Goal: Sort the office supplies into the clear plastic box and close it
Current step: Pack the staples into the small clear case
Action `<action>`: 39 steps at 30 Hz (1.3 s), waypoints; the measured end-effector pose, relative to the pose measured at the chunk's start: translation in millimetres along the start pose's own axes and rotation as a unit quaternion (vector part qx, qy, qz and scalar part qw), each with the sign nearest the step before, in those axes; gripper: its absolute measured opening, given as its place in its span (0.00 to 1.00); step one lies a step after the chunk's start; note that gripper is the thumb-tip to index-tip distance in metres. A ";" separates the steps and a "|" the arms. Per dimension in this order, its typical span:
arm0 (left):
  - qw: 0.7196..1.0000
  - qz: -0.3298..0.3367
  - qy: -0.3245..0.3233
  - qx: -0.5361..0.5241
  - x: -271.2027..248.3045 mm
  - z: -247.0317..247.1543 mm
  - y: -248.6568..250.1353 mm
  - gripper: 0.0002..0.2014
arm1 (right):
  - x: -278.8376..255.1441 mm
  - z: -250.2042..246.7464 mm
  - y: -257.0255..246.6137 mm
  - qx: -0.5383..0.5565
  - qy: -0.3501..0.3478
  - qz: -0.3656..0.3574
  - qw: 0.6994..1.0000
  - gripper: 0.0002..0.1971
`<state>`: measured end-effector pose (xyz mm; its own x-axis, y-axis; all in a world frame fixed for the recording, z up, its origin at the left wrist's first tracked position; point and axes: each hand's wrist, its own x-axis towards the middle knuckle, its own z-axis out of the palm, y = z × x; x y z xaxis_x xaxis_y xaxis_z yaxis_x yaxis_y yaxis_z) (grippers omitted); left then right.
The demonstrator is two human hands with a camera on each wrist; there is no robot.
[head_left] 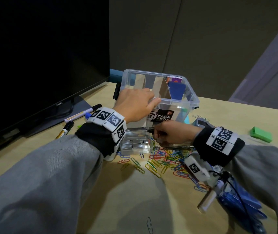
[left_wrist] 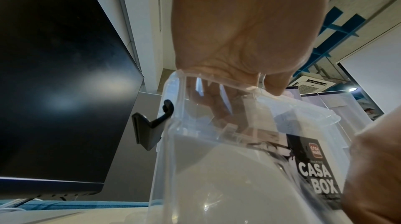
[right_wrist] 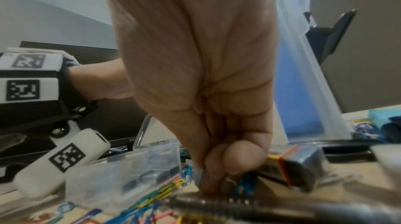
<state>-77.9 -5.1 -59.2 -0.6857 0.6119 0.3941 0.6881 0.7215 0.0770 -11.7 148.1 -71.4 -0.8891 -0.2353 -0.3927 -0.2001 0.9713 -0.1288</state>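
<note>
left hand (head_left: 135,103) gripped clear plastic box (head_left: 178,105) rim, fingers curled inside; right hand (head_left: 172,132) pinched paper clips (head_left: 158,159) near tabletop's front edge.

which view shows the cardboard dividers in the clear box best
The head view: it looks down into the clear box, showing the cardboard dividers upright, with the left hand on the rim. The left wrist view shows them only dimly through the wall; the right wrist view shows none.
</note>
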 end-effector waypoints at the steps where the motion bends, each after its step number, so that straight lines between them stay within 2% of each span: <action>1: 1.000 0.000 0.001 0.000 -0.2 0.3 -0.2 0.18 | 0.8 1.1 0.9 0.002 0.000 0.007 1.000 0.07; 8: 1.000 0.004 0.001 -0.002 -0.2 -0.8 0.4 0.17 | 3.0 -1.1 1.0 0.011 -0.014 0.052 0.998 0.05; 15: 1.000 0.006 0.007 0.006 0.3 0.2 -0.7 0.18 | 9.5 0.3 -5.7 -0.107 -0.020 0.039 0.993 0.14; 20: 1.000 0.010 0.010 0.011 0.2 0.5 -0.7 0.18 | 15.0 6.1 -8.5 -0.163 -0.023 0.033 0.986 0.16; 25: 1.000 0.009 0.013 0.002 -0.9 -1.0 0.4 0.17 | 11.1 4.9 -1.3 -0.119 0.003 0.036 0.992 0.15; 28: 1.000 0.009 0.015 0.000 -0.9 0.0 0.5 0.17 | 6.8 -0.6 2.5 -0.103 -0.004 0.048 0.994 0.15; 32: 1.000 0.010 0.018 -0.002 -0.5 1.2 -0.1 0.18 | 1.5 -9.1 2.8 -0.099 0.032 0.046 0.994 0.09; 34: 1.000 0.010 0.019 -0.003 -0.7 1.2 0.2 0.18 | -0.7 -8.6 1.2 -0.096 0.027 0.046 0.994 0.12; 39: 1.000 0.005 0.017 0.001 -0.9 0.7 0.9 0.18 | -1.2 -1.9 -4.5 -0.113 0.017 0.042 0.993 0.10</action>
<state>-76.8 -4.8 -60.1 -0.6703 0.6077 0.4260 0.6945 0.7160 0.0713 -10.5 144.1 -68.6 -0.9189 -0.1559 -0.3623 -0.2089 0.9715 0.1119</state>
